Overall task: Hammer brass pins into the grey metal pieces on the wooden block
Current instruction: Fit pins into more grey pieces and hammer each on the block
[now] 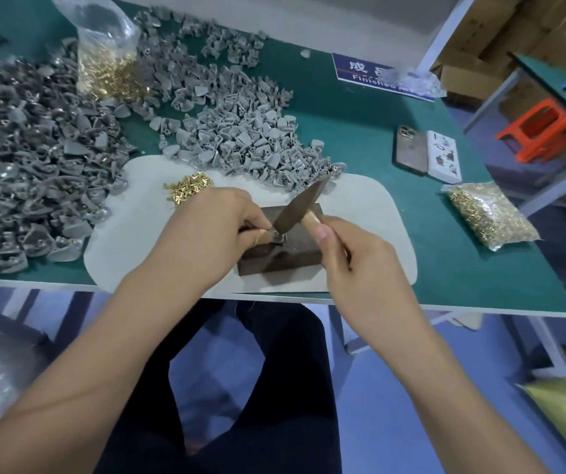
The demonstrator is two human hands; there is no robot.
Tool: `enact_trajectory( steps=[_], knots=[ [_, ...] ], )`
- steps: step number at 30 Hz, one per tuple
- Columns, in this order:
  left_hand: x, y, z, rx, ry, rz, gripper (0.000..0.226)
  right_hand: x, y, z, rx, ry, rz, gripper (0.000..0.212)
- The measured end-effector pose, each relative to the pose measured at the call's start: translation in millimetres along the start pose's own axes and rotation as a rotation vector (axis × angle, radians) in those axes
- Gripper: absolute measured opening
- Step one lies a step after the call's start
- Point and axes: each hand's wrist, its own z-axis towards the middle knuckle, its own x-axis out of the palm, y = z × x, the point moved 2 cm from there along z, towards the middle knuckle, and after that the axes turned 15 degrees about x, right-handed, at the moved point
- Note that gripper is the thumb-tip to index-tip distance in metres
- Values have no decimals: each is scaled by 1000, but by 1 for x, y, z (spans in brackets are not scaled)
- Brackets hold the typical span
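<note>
Left hand [213, 220] pinching small grey metal piece [279, 238] on dark wooden block [288, 249] mid-worktop, right hand [346, 251] gripping wood-handled steel hammer [295, 208] just above; likely risk: glancing blow striking nearby left fingers [257, 230], bending pin.

Two hands: left hand [206, 224], right hand [353, 258]. One hammer [300, 208]. One wooden block [285, 248]. One grey piece [279, 238] on the block. Two big heaps of grey pieces [240, 131], too many to count. One small pile of brass pins [189, 188]. Two bags of pins [490, 213]. Two phones [411, 150]. One blue sign [363, 71]. One orange stool [537, 130].
</note>
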Motion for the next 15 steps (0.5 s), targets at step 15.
enact_trajectory(
  steps=[15],
  knots=[
    [0, -1, 0, 19, -3, -21, 8, -7, 2, 1, -6, 10, -92, 38]
  ],
)
